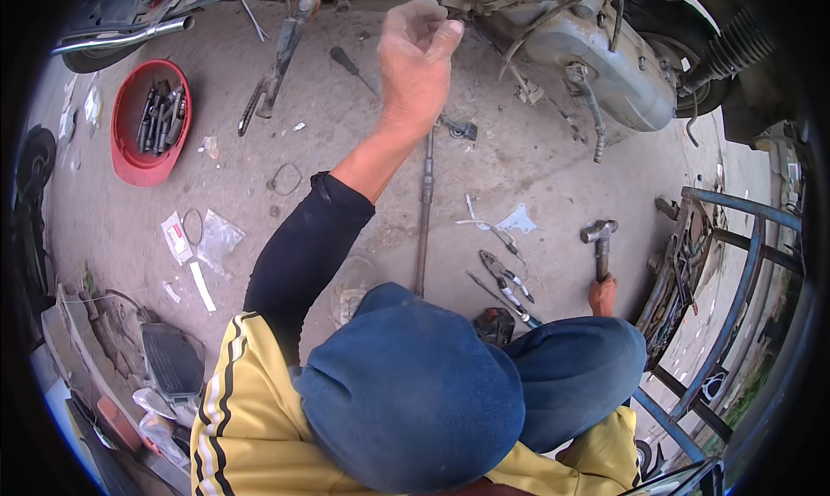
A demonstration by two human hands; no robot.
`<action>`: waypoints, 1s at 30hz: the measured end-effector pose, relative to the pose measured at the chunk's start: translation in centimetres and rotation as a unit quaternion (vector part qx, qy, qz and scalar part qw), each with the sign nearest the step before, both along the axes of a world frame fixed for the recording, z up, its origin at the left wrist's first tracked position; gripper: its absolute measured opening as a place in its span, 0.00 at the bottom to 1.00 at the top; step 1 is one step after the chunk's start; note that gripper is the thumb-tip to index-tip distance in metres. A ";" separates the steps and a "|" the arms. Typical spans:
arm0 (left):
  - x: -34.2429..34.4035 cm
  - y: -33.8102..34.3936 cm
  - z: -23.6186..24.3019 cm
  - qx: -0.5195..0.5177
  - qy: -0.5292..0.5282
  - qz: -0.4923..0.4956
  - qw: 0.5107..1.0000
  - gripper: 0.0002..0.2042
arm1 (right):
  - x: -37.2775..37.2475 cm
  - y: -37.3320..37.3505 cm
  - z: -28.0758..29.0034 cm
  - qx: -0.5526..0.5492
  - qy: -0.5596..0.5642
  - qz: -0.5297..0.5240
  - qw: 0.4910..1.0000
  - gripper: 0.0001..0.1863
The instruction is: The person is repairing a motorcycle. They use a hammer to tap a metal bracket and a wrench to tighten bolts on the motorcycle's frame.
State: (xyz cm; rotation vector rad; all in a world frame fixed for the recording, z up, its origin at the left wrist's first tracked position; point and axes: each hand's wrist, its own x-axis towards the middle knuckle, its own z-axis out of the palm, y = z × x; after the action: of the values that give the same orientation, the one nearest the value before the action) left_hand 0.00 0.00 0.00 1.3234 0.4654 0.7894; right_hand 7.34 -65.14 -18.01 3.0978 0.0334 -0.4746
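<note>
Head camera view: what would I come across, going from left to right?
Red hard hat → dark-handled screwdriver → left hand → pale flat plate → hammer held in the right hand → blue metal frame.

Hammer [602, 247]: dull grey head, brownish handle; hard hat [143, 169] bright red, tubular pieces [160, 120] inside it dark grey to black. Jacket [259, 410] yellow with black and white sleeve stripes, undersleeve [307, 245] plain black, trousers [415, 392] plain faded blue. Engine casing [596, 55] silver-grey, flat plate [519, 219] pale bluish-white, rack [735, 204] worn blue, floor [346, 116] grey.
</note>
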 end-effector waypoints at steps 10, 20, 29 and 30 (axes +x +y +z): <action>4.1 1.7 3.2 0.029 -0.085 -0.075 0.993 0.33 | -0.5 -0.5 -0.9 0.028 -0.052 -0.020 0.998 0.17; 5.2 4.9 4.0 -0.069 -0.024 -0.164 0.984 0.27 | -0.9 1.2 -1.5 0.001 -0.032 -0.038 0.999 0.13; 5.2 5.8 1.3 -0.248 -0.136 -0.152 0.947 0.17 | -0.6 1.0 -0.1 -0.012 -0.059 -0.031 0.998 0.12; 5.0 5.6 1.6 -0.257 -0.136 -0.150 0.945 0.17 | -0.7 0.3 -0.8 -0.016 -0.062 -0.031 0.997 0.12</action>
State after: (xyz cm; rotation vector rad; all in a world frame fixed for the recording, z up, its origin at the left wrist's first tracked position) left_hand 4.97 5.60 1.58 0.7576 0.2180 0.5335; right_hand 6.65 -64.87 -18.77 3.0971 -0.0703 -0.2807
